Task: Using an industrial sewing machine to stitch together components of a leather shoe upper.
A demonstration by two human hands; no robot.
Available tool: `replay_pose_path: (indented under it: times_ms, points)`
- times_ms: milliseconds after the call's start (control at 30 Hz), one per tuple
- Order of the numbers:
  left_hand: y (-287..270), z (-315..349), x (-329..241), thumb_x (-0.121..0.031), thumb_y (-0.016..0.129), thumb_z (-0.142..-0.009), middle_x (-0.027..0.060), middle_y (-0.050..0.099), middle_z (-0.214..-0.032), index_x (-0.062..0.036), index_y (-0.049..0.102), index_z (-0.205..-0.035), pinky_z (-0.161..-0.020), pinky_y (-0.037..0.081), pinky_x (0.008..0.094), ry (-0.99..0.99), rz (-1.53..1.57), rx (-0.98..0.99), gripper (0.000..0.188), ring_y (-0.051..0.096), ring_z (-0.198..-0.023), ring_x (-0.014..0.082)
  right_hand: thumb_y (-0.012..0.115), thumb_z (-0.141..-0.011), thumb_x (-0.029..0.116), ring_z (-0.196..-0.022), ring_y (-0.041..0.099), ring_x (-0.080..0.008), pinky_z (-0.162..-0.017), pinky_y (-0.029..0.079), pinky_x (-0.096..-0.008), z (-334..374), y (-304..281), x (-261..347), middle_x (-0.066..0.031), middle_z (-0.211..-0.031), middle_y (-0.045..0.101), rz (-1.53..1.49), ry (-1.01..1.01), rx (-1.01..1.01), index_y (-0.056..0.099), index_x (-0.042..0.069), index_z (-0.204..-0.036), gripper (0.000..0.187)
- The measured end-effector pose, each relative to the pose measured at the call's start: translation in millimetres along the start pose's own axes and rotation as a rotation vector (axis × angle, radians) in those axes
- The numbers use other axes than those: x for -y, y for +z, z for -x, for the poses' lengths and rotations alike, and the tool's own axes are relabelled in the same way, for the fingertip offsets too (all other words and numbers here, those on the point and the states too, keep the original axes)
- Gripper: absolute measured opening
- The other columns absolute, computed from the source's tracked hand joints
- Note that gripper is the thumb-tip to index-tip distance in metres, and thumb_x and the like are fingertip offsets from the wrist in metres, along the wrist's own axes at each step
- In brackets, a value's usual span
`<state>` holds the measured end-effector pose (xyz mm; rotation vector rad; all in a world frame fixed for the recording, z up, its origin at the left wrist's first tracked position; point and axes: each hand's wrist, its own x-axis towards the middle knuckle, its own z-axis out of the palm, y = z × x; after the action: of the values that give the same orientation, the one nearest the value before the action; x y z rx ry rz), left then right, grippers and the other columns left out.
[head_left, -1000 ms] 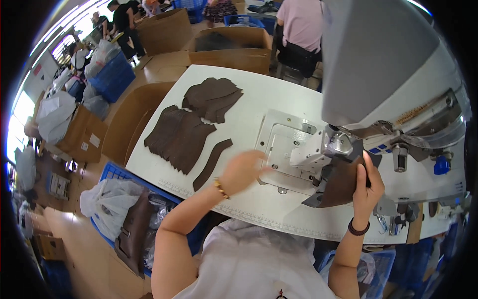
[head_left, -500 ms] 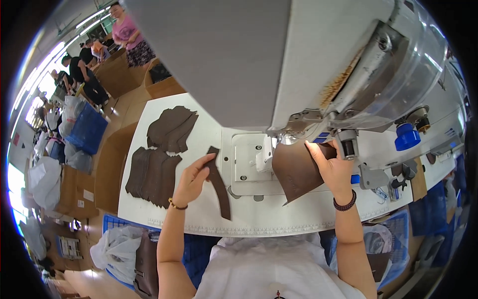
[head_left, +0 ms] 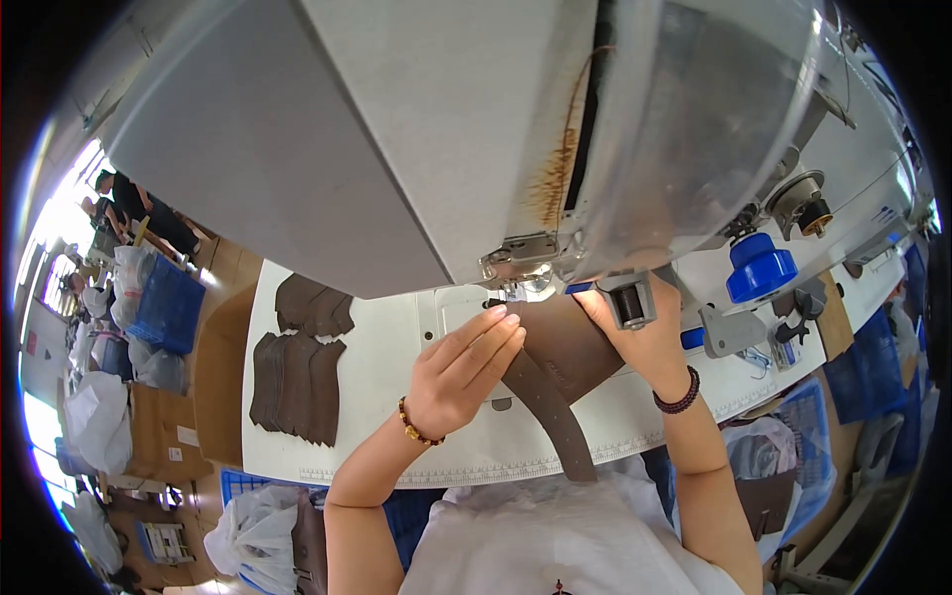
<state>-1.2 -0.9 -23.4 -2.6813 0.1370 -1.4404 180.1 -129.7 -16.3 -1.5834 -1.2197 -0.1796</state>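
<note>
My left hand [head_left: 464,375] has its fingers pressed together on the upper end of a curved brown leather strip [head_left: 551,415], just below the needle area of the sewing machine [head_left: 521,270]. The strip's lower end hangs over the table edge toward my shirt. Under the machine head lies a larger brown leather panel [head_left: 570,347], and the strip overlaps its left edge. My right hand [head_left: 643,327] grips the panel at its far right side, thumb on top. Part of that hand is hidden behind a metal roller [head_left: 631,302].
Two groups of stacked brown leather pieces [head_left: 297,389] lie at the left of the white table [head_left: 397,461]. The machine's grey head fills the upper middle. A blue knob [head_left: 761,268] stands at right. Blue crates [head_left: 808,446] flank me below; people [head_left: 149,213] stand far left.
My left hand has carried the strip rightward from the open tabletop to the panel's edge under the needle area. My right hand keeps hold of the panel. The view has shifted closer to the machine.
</note>
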Motion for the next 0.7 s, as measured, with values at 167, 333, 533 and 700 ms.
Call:
replay_pose_path:
  times_ms: [167, 333, 533, 700]
  points:
    - [2, -2, 0, 0.001, 0.064, -0.069, 0.0107, 0.064, -0.100, 0.0025, 0.066, -0.093, -0.074, 0.054, 0.0264, 0.046, 0.048, 0.041, 0.024, 0.062, -0.099, 0.0236, 0.077, -0.071, 0.014, -0.065, 0.062, -0.0192, -0.061, 0.048, -0.0286, 0, 0, 1, -0.0077, -0.074, 0.065, -0.007, -0.022, -0.007, 0.060, 0.001, -0.083, 0.024]
    - [0, -4, 0, 0.004, 0.064, -0.069, 0.0114, 0.063, -0.100, 0.0032, 0.066, -0.093, -0.076, 0.055, 0.0273, 0.054, 0.051, 0.082, 0.024, 0.062, -0.098, 0.0239, 0.079, -0.068, 0.016, -0.056, 0.059, -0.0218, -0.054, 0.046, -0.0310, -3, -2, 6, -0.0078, -0.065, 0.062, 0.048, -0.021, -0.007, 0.059, 0.002, -0.072, 0.024]
    - [-6, -9, 2, 0.003, 0.065, -0.069, 0.0119, 0.063, -0.099, 0.0036, 0.065, -0.093, -0.077, 0.055, 0.0276, 0.087, 0.018, 0.153, 0.024, 0.061, -0.098, 0.0232, 0.078, -0.067, 0.015, -0.056, 0.059, -0.0235, -0.054, 0.046, -0.0311, -4, -2, 3, -0.0086, -0.066, 0.063, 0.059, -0.043, 0.000, 0.064, 0.002, -0.073, 0.021]
    - [-9, -16, 4, -0.001, 0.064, -0.063, 0.0121, 0.063, -0.095, 0.0044, 0.065, -0.092, -0.071, 0.056, 0.0311, 0.123, 0.018, 0.123, 0.029, 0.062, -0.092, 0.0252, 0.075, -0.069, 0.017, -0.071, 0.061, -0.0246, -0.063, 0.048, -0.0329, -4, 0, -14, -0.0079, -0.079, 0.065, 0.062, -0.088, 0.059, 0.066, 0.007, -0.086, 0.022]
